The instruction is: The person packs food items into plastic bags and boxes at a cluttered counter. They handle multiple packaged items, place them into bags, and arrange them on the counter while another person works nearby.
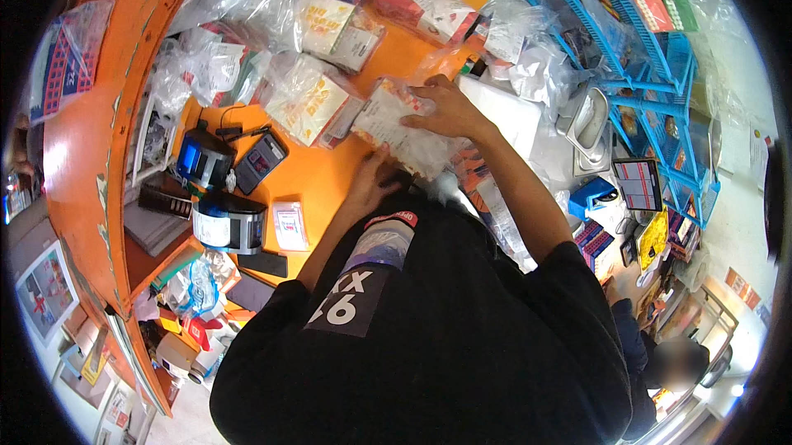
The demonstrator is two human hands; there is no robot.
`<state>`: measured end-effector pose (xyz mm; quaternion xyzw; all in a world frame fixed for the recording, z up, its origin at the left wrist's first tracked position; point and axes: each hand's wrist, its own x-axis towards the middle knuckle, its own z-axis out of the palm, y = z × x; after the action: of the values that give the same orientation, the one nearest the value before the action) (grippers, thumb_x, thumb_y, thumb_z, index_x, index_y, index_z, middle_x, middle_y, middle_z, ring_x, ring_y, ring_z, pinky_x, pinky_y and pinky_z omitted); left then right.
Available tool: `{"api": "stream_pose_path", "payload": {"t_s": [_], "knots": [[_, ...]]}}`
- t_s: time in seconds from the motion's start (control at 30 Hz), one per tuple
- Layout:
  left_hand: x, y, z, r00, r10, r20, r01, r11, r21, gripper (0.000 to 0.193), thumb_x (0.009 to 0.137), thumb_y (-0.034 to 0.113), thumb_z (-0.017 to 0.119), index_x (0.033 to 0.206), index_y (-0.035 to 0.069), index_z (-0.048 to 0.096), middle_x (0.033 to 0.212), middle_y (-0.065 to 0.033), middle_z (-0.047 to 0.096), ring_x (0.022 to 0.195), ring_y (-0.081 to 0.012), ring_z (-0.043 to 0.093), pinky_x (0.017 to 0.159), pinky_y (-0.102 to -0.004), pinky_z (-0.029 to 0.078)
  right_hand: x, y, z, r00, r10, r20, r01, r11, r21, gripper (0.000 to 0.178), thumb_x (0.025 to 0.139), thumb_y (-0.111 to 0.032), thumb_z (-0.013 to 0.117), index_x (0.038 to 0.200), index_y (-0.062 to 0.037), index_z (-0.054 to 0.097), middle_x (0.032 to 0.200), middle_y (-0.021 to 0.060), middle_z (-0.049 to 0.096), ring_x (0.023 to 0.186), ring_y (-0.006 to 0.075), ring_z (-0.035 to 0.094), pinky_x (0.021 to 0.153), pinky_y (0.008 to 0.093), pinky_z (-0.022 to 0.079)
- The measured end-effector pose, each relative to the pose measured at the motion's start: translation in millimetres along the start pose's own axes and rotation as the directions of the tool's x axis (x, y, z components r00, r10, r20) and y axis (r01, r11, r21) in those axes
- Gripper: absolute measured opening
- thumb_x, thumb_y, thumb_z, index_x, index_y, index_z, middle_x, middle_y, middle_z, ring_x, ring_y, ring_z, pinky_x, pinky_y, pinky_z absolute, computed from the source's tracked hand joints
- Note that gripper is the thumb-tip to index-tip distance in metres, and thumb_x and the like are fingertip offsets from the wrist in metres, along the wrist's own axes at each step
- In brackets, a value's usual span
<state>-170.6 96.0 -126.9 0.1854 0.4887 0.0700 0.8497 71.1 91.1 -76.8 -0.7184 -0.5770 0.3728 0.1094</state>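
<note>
Plastic-wrapped packet (396, 127), pale with orange marks, lies at the centre of the work, tilted over the orange desk (318, 181) in front of the person's chest. The right hand (450, 111) reaches onto it from its two o'clock side, thumb and fingers spread apart across the upper face; whether they also pinch the film cannot be told. The left hand (375, 185) is at its seven o'clock edge, fingers bent, and whether they pinch or only steady it is hidden.

Outward from the packet, a wrapped stack (309, 103) sits just beside it at ten o'clock, and a red-and-white packet (425, 4) lies at twelve. A white flat sheet (503, 107) is near at three o'clock, with a metal tray (588, 123) and blue racks (652, 82) beyond. Toward eight o'clock stand a handheld device (261, 163) and two small dark machines (206, 156), and a small pink-edged card (290, 226) lies nearer half past seven.

The likeliest trouble is slipping: slick, loose film could slide under spread fingers and let the contents shift. The crowding at ten o'clock could also snag the film or topple the neighbouring stack, if the packet were pushed that way.
</note>
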Motion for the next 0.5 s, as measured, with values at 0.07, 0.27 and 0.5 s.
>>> {"api": "stream_pose_path", "payload": {"t_s": [0.07, 0.27, 0.5], "knots": [[0.8, -4.4, 32.6, 0.986, -0.145, 0.084, 0.156, 0.976, -0.148, 0.05, 0.095, 0.052, 0.054, 0.129, 0.015, 0.051, 0.121, -0.0091, 0.06, 0.11, -0.0266, 0.058, 0.097, -0.0518, 0.044, 13.0, 2.7, -1.2, 0.999, 0.024, 0.048, -0.021, 0.998, -0.06, 0.091, 0.079, -0.056, 0.073, 0.149, -0.0096, 0.04, 0.137, 0.0273, 0.053, 0.127, 0.04, 0.052, 0.11, 0.0433, 0.038], [80.3, -12.4, 61.3, 0.979, 0.157, 0.131, -0.091, 0.908, -0.41, 0.05, 0.097, 0.047, 0.043, 0.13, 0.011, 0.052, 0.127, -0.0117, 0.058, 0.113, -0.0302, 0.057, 0.093, -0.0532, 0.047, 68.3, 31.3, -8.7, 0.959, -0.283, 0.015, 0.283, 0.95, -0.133, 0.085, 0.079, -0.056, 0.07, 0.148, -0.0151, 0.042, 0.137, 0.02, 0.056, 0.121, 0.0385, 0.056, 0.104, 0.0445, 0.044], [129.7, 64.3, 127.1, 0.978, 0.123, 0.167, -0.099, 0.985, -0.142, 0.057, 0.091, 0.049, 0.047, 0.132, 0.01, 0.053, 0.134, -0.0139, 0.054, 0.123, -0.0408, 0.049, 0.103, -0.0665, 0.033, -3.2, 24.0, -99.7, 0.933, 0.021, -0.36, -0.092, 0.979, -0.181, 0.067, 0.078, -0.05, 0.073, 0.132, -0.0133, 0.059, 0.121, 0.0166, 0.066, 0.114, 0.0359, 0.061, 0.098, 0.0455, 0.049]]}}
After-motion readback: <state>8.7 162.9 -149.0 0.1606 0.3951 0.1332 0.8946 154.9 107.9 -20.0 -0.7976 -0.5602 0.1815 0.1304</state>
